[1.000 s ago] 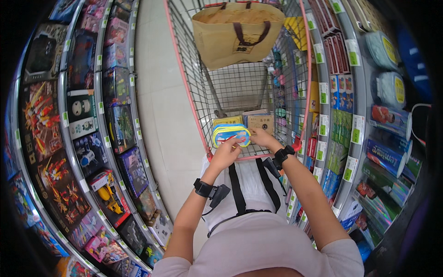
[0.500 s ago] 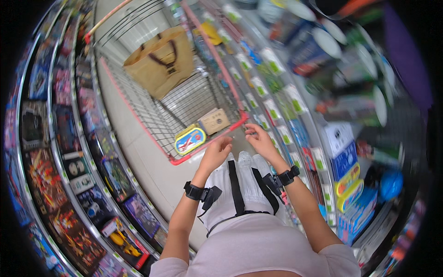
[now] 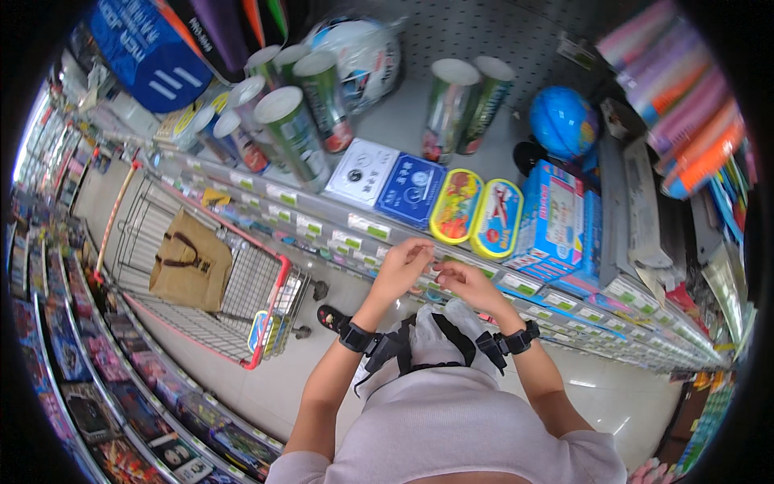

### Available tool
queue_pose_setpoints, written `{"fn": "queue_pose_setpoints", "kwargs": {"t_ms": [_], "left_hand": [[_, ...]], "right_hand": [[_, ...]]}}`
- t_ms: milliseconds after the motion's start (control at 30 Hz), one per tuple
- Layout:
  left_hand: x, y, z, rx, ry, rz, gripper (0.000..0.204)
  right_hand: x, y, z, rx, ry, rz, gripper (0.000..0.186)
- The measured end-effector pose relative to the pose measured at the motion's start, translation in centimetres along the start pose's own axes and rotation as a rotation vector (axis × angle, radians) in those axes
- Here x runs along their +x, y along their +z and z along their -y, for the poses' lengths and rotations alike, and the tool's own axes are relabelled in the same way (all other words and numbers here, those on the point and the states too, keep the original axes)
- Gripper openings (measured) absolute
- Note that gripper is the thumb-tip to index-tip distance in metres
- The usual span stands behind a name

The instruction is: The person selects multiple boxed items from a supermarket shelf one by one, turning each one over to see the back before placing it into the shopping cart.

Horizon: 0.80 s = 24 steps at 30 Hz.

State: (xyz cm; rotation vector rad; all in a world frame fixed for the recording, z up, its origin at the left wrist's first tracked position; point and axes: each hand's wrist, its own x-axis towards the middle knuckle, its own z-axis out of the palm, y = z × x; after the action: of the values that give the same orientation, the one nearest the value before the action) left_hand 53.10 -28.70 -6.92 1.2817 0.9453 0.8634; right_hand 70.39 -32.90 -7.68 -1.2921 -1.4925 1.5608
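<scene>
Two oval tins [image 3: 456, 206], one yellow and one blue, stand side by side at the front of the shelf, just above the tag rail [image 3: 355, 226]. Both hands are raised in front of that rail, just below the tins and touching neither.

The left hand [image 3: 403, 266] has its fingers curled loosely. The right hand [image 3: 463, 282] has its fingers bent and drawn together, and the two sets of fingertips nearly meet. Whether they pinch something small between them I cannot tell.

I judge that any handling here goes best with the elbows kept in and the hands rising straight up past the rail. The tins are packed tight: flat boxes [image 3: 387, 177] touch them on the left and a blue carton [image 3: 552, 214] on the right. A grip across a tin's front face and top looks safer than one from the sides.

Tall cans [image 3: 294, 133] stand behind and to the left, where a deep reach could tip them, and a globe [image 3: 563, 121] sits further back on the right.

Open room lies behind and to the left. There is bare floor [image 3: 266, 387] there, though the cart [image 3: 266, 302] with a tan bag [image 3: 189, 262] stands near the left elbow.
</scene>
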Motion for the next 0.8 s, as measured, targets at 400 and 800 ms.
{"fn": "queue_pose_setpoints", "kwargs": {"t_ms": [400, 800], "left_hand": [[2.2, 7.6, -2.5, -0.065, -0.081, 0.094, 0.044], [2.3, 8.1, -2.7, 0.051, 0.117, -0.028, 0.029]], "right_hand": [[-4.2, -3.1, 0.8, 0.450, 0.157, -0.319, 0.042], [-5.7, -3.0, 1.6, 0.516, 0.084, -0.323, 0.047]]}}
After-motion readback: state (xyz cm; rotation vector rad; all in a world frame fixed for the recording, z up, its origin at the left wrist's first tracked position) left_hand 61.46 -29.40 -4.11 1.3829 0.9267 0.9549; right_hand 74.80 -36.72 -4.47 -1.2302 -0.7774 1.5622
